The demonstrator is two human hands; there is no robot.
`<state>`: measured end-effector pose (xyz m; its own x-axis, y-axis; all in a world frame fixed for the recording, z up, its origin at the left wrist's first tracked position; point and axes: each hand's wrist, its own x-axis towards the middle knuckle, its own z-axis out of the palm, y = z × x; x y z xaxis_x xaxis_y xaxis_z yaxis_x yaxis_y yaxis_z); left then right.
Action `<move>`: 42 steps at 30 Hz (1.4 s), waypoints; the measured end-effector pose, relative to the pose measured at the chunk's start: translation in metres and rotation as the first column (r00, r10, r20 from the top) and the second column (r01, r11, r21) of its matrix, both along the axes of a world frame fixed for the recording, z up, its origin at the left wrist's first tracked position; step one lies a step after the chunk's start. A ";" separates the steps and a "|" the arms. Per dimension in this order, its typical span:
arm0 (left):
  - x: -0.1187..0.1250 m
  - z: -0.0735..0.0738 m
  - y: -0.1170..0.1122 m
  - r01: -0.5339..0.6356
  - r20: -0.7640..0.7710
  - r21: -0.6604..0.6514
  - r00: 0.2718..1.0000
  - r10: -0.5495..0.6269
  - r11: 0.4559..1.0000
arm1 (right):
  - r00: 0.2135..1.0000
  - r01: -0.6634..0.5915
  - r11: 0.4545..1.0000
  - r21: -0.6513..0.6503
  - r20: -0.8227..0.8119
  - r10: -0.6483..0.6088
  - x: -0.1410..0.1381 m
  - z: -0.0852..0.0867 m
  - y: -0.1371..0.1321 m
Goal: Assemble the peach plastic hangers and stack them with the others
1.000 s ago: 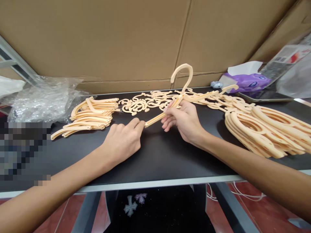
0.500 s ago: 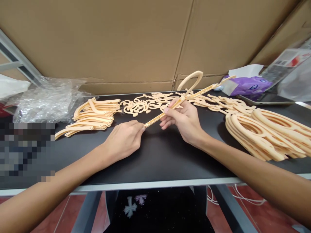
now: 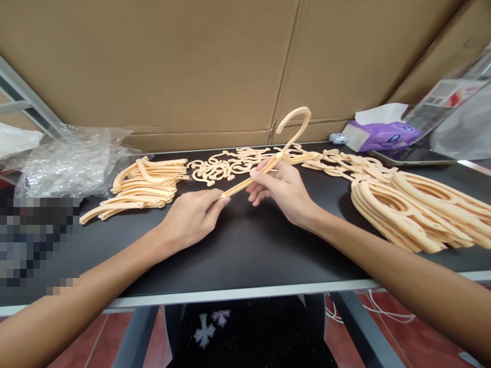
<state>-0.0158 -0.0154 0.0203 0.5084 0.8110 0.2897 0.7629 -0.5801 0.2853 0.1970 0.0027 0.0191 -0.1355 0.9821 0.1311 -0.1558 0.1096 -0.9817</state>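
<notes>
Hook-topped hanger (image 3: pixel 273 162): in the head view, you hold it tilted above the black tabletop (image 3: pixel 253 255), hook curving up, arm sloping down to your left; you appear to be working that arm into line.
Left hand (image 3: pixel 192 217): thumb and forefinger pinch the arm's low end; the other fingers curl in.
Right hand (image 3: pixel 286 189): thumb and forefinger pinch the arm just below the hook; the remaining fingers curl loosely underneath.
Hook joint: the next move probably calls for a steady right pinch here while your left governs the arm's angle; whether the joint is fully seated cannot be told.
Curved strips (image 3: pixel 143 192): piled left of the hanger.
Loose hooks (image 3: pixel 215 169): scattered behind the hanger, toward its left.
Hanger bodies (image 3: pixel 416 225): stacked right of the hanger, with oval openings showing.
Purple tissue pack (image 3: pixel 391 135): behind and right of the hanger, a white tissue standing out of its top.
Clear plastic bag (image 3: pixel 72 163): well left of the hanger, crumpled; you cannot make out its contents.
</notes>
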 end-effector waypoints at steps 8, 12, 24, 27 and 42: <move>-0.007 0.004 0.007 -0.093 0.042 0.046 0.995 0.091 0.995 | 0.969 0.019 0.974 -0.225 -0.236 -0.073 0.016 0.003 0.015; -0.009 0.007 0.007 -0.109 0.053 0.051 0.993 0.107 0.993 | 0.908 0.205 0.939 -0.277 -0.303 -0.287 0.040 0.001 0.036; -0.007 0.007 0.006 -0.148 0.019 -0.055 0.989 0.149 0.988 | 0.927 0.372 0.922 0.108 -0.084 -0.364 0.048 0.000 0.042; -0.007 0.008 0.006 -0.150 0.024 -0.056 0.988 0.152 0.987 | 0.893 0.437 0.896 0.080 -0.163 -0.421 0.046 0.001 0.041; -0.008 0.010 -0.003 0.155 -0.001 0.726 0.975 -0.224 0.670 | 0.798 0.371 0.901 -0.224 -0.420 -0.433 0.041 0.012 0.035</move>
<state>-0.0240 -0.0182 0.0300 0.5740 0.2248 0.7874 0.6077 -0.7615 -0.2255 0.2377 0.0377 0.0316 0.3187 0.9467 -0.0478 -0.5507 0.1438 -0.8222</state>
